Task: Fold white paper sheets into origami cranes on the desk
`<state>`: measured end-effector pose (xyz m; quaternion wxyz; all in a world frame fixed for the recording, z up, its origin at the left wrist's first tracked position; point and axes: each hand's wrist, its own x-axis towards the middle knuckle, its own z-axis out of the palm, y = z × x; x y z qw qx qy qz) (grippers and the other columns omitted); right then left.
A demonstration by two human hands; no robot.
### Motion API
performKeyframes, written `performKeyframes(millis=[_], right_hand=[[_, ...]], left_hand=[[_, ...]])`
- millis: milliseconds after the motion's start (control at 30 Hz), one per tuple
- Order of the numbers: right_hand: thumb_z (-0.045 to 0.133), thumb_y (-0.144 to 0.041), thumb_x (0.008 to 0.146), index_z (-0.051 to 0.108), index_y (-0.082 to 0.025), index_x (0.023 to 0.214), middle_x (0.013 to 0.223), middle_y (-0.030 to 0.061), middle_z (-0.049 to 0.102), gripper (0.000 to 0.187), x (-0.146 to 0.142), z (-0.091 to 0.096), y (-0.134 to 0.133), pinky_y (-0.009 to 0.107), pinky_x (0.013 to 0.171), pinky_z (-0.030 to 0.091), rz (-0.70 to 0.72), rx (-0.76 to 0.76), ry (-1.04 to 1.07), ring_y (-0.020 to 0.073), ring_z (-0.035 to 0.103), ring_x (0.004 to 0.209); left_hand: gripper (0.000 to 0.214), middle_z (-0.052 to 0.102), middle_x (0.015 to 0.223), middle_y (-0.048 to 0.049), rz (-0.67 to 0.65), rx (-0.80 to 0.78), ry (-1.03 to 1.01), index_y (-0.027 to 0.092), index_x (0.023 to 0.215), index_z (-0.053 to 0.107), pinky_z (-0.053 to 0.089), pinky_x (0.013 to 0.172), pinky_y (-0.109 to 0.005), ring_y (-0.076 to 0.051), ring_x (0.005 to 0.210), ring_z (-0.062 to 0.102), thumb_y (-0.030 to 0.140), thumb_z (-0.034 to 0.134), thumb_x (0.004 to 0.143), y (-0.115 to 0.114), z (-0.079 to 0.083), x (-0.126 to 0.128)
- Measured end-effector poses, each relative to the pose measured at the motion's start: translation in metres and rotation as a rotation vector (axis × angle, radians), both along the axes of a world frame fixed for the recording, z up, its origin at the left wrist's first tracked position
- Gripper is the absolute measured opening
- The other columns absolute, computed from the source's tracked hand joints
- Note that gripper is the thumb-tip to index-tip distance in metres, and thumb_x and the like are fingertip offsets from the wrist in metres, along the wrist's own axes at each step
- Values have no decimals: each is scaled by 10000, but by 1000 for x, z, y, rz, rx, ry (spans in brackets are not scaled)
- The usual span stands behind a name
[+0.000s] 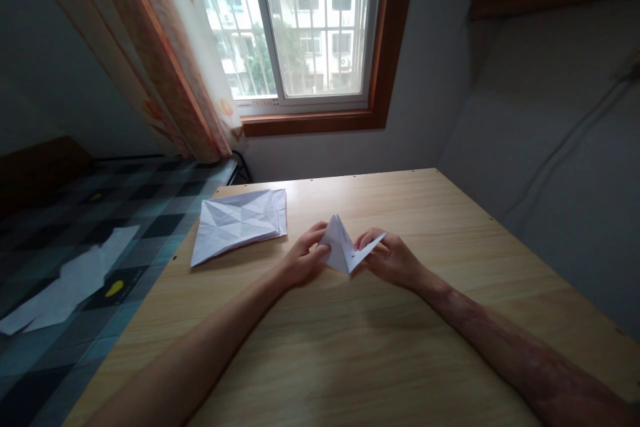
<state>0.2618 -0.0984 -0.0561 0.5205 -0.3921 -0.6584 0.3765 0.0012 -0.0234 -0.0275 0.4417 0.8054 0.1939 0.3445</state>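
Note:
A small piece of folded white paper (pixel 340 245) is held up just above the wooden table (pixel 300 353). It has a pointed top and a narrow flap sticking out to the right. My left hand (pixel 306 255) pinches its left side, thumb on the near face and fingers behind. On the other side, my right hand (pixel 387 255) has its fingers closed at the right flap, partly hidden behind the paper. Left of my hands, a stack of creased white sheets (pixel 245 217) lies flat near the table's far left corner.
To the left, a bed with a checked cover (pixel 165 197) adjoins the table, with cut white paper pieces (pixel 75 287) on it. A window (pixel 320 27) and a patterned curtain (pixel 150 47) are beyond the table. A grey wall (pixel 560 120) with a hanging cable runs along the right.

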Motion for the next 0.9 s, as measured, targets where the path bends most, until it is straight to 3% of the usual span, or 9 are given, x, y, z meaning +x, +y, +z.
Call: performKeyframes(millis=[133,300,667,900], right_hand=[[821,-238,874,729,-229,937,1153,102,783,111,2,-1,2,359,835,630,12,58,-47,261,762,1048],[846,-228,836,708,-227,987,1205,105,798,204,5,-13,8,340,800,621,-3,8,-8,247,779,1006],[788,-193,839,664,-226,988,1183,89,819,197,7,-12,7,313,749,597,-25,-14,-41,238,786,951],[702,-243,927,681,-238,936,960,35,771,24,6,-3,6,325,815,578,-175,99,-128,221,713,893]], left_hand=[[306,668,1226,-124,-14,-48,-41,193,967,810,518,1085,-444,-337,1186,626,408,594,994,2,-3,-2],[293,645,1189,-142,-32,-153,-73,190,825,789,560,1026,-444,-340,1157,624,420,666,958,2,-7,-1],[301,690,1148,-124,-8,-45,-45,176,915,780,524,1026,-385,-258,1088,662,367,613,1077,-3,-3,4],[107,690,1203,-105,222,117,-81,187,887,716,524,1043,-384,-242,1148,657,139,651,957,1,-7,4]])
